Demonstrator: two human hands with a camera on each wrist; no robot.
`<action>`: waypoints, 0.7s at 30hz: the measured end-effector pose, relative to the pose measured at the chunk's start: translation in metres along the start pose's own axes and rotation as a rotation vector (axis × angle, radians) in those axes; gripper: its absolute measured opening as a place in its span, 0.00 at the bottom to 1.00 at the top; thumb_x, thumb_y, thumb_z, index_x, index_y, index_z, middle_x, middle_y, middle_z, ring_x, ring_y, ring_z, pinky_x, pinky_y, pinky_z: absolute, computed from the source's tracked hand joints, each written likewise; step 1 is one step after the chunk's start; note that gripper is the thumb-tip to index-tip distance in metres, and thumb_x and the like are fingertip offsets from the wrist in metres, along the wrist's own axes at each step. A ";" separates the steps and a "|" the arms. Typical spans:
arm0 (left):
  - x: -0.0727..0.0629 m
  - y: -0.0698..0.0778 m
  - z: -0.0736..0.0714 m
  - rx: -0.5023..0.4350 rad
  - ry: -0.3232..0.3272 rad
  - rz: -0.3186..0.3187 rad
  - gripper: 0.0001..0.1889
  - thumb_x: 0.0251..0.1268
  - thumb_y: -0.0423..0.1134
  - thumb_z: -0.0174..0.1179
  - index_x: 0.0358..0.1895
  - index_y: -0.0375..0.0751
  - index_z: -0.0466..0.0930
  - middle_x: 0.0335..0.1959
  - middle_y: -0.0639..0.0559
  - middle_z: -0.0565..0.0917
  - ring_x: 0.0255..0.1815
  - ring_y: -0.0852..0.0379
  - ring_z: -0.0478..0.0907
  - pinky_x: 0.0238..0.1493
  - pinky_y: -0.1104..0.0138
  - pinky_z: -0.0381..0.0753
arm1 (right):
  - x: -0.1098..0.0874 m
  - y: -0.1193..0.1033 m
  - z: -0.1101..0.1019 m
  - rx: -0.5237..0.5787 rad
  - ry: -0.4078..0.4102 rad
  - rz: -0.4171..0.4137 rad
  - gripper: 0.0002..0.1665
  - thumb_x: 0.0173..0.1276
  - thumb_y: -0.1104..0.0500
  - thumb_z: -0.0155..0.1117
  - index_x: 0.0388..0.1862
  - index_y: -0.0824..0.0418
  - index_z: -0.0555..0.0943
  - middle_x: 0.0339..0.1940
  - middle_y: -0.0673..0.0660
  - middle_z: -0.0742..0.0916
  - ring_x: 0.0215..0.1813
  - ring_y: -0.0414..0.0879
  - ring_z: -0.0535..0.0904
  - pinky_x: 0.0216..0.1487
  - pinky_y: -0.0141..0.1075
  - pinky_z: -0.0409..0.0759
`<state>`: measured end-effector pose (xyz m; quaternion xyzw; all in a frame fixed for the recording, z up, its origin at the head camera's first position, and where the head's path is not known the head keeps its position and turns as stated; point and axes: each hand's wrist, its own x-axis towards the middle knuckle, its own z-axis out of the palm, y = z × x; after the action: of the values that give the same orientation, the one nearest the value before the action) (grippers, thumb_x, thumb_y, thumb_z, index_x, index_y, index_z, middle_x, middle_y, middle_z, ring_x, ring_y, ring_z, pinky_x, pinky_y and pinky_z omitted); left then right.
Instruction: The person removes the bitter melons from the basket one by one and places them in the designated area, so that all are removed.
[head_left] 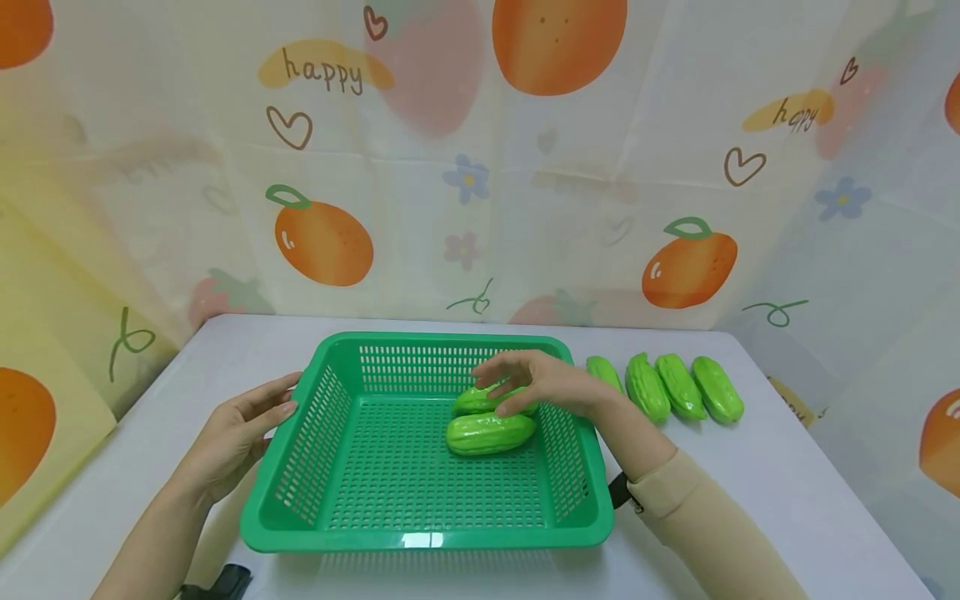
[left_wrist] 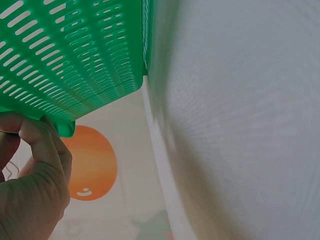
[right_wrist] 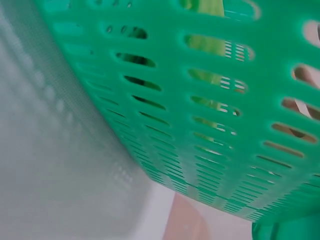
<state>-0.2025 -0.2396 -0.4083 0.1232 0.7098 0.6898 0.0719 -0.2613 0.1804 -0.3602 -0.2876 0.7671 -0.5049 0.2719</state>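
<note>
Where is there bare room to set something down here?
Bare: the left half of the green basket, left of its two green vegetables; and the table between the right sleeve and the other four. Crowded: the basket's right side, with the right hand over that pair.

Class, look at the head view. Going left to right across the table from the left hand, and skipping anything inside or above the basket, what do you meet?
Left hand → green basket → partly hidden green vegetable → second green vegetable → third green vegetable → fourth green vegetable.
</note>
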 end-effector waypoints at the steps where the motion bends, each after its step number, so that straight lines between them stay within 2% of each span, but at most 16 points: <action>1: 0.000 0.000 0.000 -0.002 0.000 0.001 0.26 0.76 0.36 0.52 0.75 0.39 0.61 0.47 0.62 0.82 0.40 0.67 0.85 0.39 0.69 0.88 | 0.001 0.000 0.000 -0.003 -0.002 -0.001 0.37 0.62 0.64 0.70 0.70 0.59 0.71 0.70 0.67 0.75 0.67 0.65 0.76 0.58 0.44 0.84; 4: 0.000 0.000 0.000 -0.008 0.001 0.001 0.26 0.76 0.36 0.52 0.74 0.39 0.62 0.47 0.62 0.83 0.40 0.66 0.85 0.39 0.69 0.88 | 0.002 0.002 0.002 -0.008 -0.005 0.004 0.37 0.62 0.65 0.70 0.70 0.61 0.70 0.69 0.68 0.76 0.67 0.66 0.76 0.58 0.44 0.84; 15: 0.001 -0.001 0.001 -0.015 0.005 -0.004 0.26 0.76 0.36 0.52 0.74 0.40 0.62 0.46 0.61 0.83 0.40 0.66 0.85 0.38 0.69 0.88 | 0.007 0.005 0.008 -0.042 -0.015 0.075 0.36 0.61 0.63 0.71 0.69 0.58 0.72 0.68 0.64 0.78 0.68 0.62 0.76 0.62 0.44 0.81; 21: 0.000 -0.001 0.000 -0.012 0.003 -0.007 0.27 0.76 0.36 0.52 0.75 0.40 0.62 0.47 0.62 0.82 0.41 0.67 0.85 0.39 0.69 0.88 | 0.010 0.006 0.010 -0.086 -0.054 0.100 0.37 0.61 0.62 0.72 0.70 0.58 0.71 0.69 0.61 0.78 0.69 0.58 0.75 0.64 0.44 0.80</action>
<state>-0.2031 -0.2395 -0.4094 0.1189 0.7062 0.6940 0.0740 -0.2615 0.1689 -0.3704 -0.2738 0.7939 -0.4492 0.3050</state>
